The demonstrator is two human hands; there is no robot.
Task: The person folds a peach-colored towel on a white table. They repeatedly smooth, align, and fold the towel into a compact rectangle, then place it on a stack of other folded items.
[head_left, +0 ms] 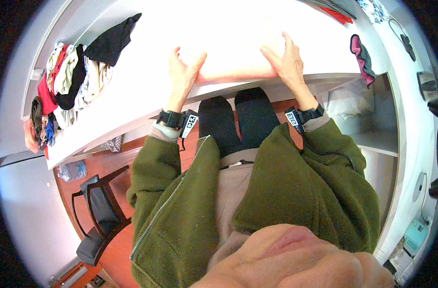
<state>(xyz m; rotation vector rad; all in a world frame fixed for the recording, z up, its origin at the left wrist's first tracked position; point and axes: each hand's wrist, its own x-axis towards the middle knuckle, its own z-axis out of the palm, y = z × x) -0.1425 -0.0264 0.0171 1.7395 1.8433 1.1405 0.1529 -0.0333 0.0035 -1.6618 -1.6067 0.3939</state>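
A pale pink folded cloth (pixel 238 74), perhaps a towel, lies along the near edge of the white table. Its far part is washed out by glare, so its full outline is lost. At its left end rests my left hand (pixel 184 72), thumb and forefinger spread apart. My right hand (pixel 290 62) is at the opposite end, its thumb against the cloth and its forefinger stretched forward. Both hands look open, without a grip on the fabric. Dark straps with small labelled tags circle both wrists.
Heaped clothes (pixel 70 86) fill the table's left end, with a black garment (pixel 114 39) beside them. A pink and grey cloth (pixel 362 60) hangs over the right edge, above a shelf with a white bundle (pixel 350 101). A black chair (pixel 101 216) stands behind on the left.
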